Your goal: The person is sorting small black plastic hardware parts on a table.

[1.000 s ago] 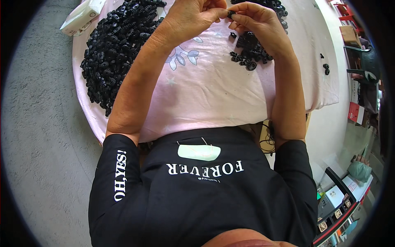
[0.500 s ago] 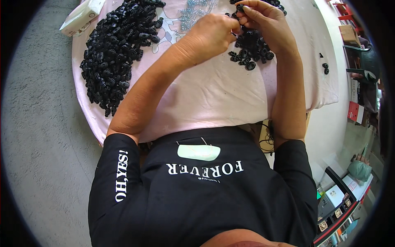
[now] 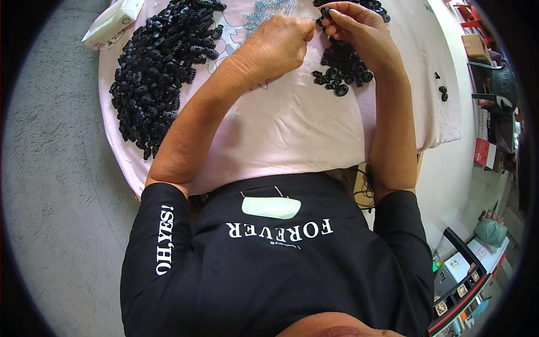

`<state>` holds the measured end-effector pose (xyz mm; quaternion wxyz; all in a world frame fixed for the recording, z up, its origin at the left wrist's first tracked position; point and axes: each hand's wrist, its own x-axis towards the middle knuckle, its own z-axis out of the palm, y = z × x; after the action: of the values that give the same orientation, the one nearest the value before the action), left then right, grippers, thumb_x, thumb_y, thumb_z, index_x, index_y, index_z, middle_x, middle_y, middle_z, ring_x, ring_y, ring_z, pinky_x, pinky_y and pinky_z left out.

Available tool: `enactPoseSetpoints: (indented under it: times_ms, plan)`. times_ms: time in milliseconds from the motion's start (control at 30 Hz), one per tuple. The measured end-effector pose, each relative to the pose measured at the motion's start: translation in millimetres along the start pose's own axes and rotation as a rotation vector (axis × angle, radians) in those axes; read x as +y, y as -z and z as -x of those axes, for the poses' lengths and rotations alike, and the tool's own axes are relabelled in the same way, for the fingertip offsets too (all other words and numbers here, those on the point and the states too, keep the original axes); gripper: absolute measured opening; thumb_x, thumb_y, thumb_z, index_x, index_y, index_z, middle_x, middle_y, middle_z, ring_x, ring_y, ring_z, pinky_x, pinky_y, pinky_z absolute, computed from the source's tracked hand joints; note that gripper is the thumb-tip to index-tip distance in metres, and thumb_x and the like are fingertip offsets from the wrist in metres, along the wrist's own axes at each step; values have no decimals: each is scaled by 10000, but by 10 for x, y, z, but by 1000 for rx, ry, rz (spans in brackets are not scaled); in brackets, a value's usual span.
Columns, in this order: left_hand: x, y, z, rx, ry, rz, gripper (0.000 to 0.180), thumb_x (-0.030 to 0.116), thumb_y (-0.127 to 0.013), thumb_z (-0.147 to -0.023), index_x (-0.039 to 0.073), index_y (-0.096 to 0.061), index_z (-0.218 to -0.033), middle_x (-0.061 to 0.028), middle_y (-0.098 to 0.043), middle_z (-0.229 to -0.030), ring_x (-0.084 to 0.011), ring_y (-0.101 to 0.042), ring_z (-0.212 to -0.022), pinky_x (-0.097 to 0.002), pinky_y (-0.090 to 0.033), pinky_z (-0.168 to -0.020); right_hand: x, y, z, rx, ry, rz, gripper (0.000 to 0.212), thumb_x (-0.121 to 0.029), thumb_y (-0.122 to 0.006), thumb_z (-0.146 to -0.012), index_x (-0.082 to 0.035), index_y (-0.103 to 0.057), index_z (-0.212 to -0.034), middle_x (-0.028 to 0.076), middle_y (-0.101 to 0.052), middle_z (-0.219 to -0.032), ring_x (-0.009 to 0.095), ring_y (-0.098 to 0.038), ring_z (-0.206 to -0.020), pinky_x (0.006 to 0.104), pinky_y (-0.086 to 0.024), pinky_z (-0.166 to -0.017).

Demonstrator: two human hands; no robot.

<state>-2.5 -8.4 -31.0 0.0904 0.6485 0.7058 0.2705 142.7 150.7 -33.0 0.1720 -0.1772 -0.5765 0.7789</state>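
My right hand point(image 3: 366, 35), in the upper right of the head view, pinches a small black plastic piece point(image 3: 325, 12) between thumb and fingers. To its left, my left hand point(image 3: 279, 46) is closed with its fingers curled in; whatever it may hold is hidden. A small gap separates the two hands. Beneath my right hand lies a heap of small black rounded plastic parts point(image 3: 342, 67). Small shiny bluish-silver pieces point(image 3: 259, 18), too fine to name, lie just beyond my left hand.
A large pile of black slotted plastic parts point(image 3: 149, 84) covers the table's left side. Beyond it sits a white box point(image 3: 114, 22). A few stray black parts point(image 3: 443, 92) lie near the right edge of the pink tablecloth point(image 3: 292, 129). Chairs and boxes point(image 3: 476, 48) stand off to the right.
My left hand has drawn slightly left, away from my right hand, and its fingers have curled under. My right hand stays nearly in place, still pinching the black piece.
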Motion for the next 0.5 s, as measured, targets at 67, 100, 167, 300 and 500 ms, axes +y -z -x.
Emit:
enactPoseSetpoints:
  times_ms: [67,100,167,300,500]
  plan:
    - [-27,73,-19,-48,-8,63,149,43,-586,-883,6,-696,-978,-233,-716,-928,-414,-710,-906,-479,-567,-844,12,17,-1,3,2,2,144,-119,-633,-1029,3,-674,-1093,65,-704,-867,128,-681,-697,282,-590,-670]
    - [-63,56,-21,-48,-8,63,149,43,-586,-883,6,-696,-978,-233,-716,-928,-414,-710,-906,-479,-567,-844,15,20,0,5,3,4,144,-118,-630,-1031,3,-673,-1095,63,-703,-867,127,-681,-696,282,-590,-671]
    - [-146,12,-38,6,-1,22,151,51,-591,-882,12,-697,-982,-225,-719,-933,-408,-709,-916,-473,-562,-852,-2,-2,4,8,-1,2,141,-115,-627,-1032,3,-673,-1094,62,-701,-865,126,-681,-698,282,-590,-671]
    - [-206,39,-20,-3,22,-3,156,66,-606,-882,28,-706,-995,-216,-724,-935,-402,-710,-924,-473,-561,-847,-20,-24,16,13,1,-4,133,-109,-624,-1034,3,-673,-1088,58,-698,-860,124,-682,-702,283,-589,-669]
    - [-104,88,-5,-6,28,-45,160,93,-630,-887,39,-719,-1009,-206,-728,-953,-386,-712,-944,-474,-560,-862,16,16,-11,11,-4,-1,132,-109,-630,-1030,2,-676,-1085,56,-700,-860,121,-681,-703,282,-587,-665]
